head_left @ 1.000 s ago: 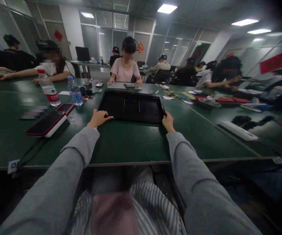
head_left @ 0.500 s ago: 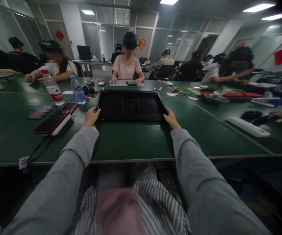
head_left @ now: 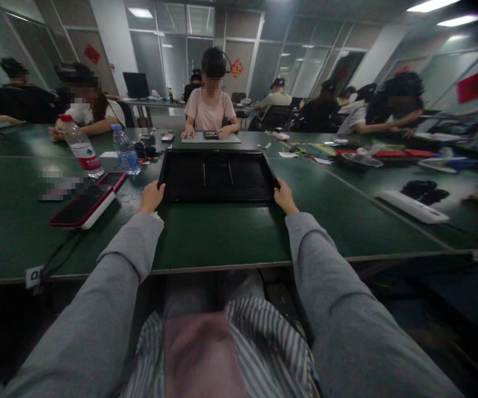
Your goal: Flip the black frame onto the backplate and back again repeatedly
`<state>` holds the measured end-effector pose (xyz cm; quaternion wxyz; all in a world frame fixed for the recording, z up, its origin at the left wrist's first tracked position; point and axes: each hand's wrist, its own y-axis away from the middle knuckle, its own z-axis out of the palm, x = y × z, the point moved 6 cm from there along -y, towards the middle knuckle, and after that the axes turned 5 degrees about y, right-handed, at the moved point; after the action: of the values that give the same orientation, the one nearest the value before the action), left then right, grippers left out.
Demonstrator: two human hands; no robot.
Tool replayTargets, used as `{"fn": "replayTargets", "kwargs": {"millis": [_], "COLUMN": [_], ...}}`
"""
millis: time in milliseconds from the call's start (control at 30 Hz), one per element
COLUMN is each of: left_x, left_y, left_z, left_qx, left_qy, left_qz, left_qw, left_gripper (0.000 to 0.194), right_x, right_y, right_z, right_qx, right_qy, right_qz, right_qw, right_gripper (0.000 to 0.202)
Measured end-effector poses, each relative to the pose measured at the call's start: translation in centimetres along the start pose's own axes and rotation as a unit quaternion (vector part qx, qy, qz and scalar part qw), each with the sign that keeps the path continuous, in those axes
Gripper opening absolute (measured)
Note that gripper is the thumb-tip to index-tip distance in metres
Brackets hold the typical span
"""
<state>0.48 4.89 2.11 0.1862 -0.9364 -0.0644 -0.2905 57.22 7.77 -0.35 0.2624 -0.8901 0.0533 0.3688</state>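
Head view, and both hands are on the job: left grip [head_left: 152,197] clamped on one short side of the black tray [head_left: 217,176], right grip [head_left: 285,197] clamped on the other, thumbs toward the near corners. So the tray sits squarely between the two grips, long edge facing the wearer, and two thin pale lines run up its dark floor; whether they are wires or reflections, I can't tell. It lies flat to the eye, right at the green surface [head_left: 222,237], though whether it rests there or floats a touch above is hard to call from this angle. The step in hand, as I read it, is holding and steadying the tray by its ends, and any next move calls for both grips working evenly, so neither corner dips or swings. Look left of the left grip: a red-rimmed phone [head_left: 82,207] lies near, and beyond it, farther from the wearer, stand a red-capped bottle [head_left: 83,149] and a blue-capped bottle [head_left: 126,153], so that flank wants care. Off to the right grip's side it's roomier, with a white strip [head_left: 411,205] well apart and a tangle of cables [head_left: 307,149] farther out. Straight ahead, past the tray's far edge, a co-worker in a pink top [head_left: 210,108] has both hands at a pale board [head_left: 230,140].
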Motion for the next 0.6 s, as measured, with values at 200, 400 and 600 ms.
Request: {"fn": "replayTargets", "kwargs": {"millis": [200,400,600], "left_x": [0.0,-0.4,-0.6], "left_y": [0.0,-0.4,0.3], "left_z": [-0.1,-0.9,-1.7], "left_qx": [0.006,0.013,0.021], "left_qy": [0.011,0.065,0.050], "left_qz": [-0.010,-0.060,-0.089], "left_qw": [1.000,0.996,0.995], "left_gripper": [0.047,0.048,0.050], "right_x": [-0.7,-0.6,-3.5], "right_y": [0.1,0.3,1.5], "right_z": [-0.4,-0.6,-1.7], "right_qx": [0.001,0.001,-0.004], "right_qy": [-0.018,-0.039,0.019], "right_qz": [0.012,0.041,-0.034], "right_qw": [1.000,0.998,0.999], "right_gripper": [0.065,0.064,0.059]}}
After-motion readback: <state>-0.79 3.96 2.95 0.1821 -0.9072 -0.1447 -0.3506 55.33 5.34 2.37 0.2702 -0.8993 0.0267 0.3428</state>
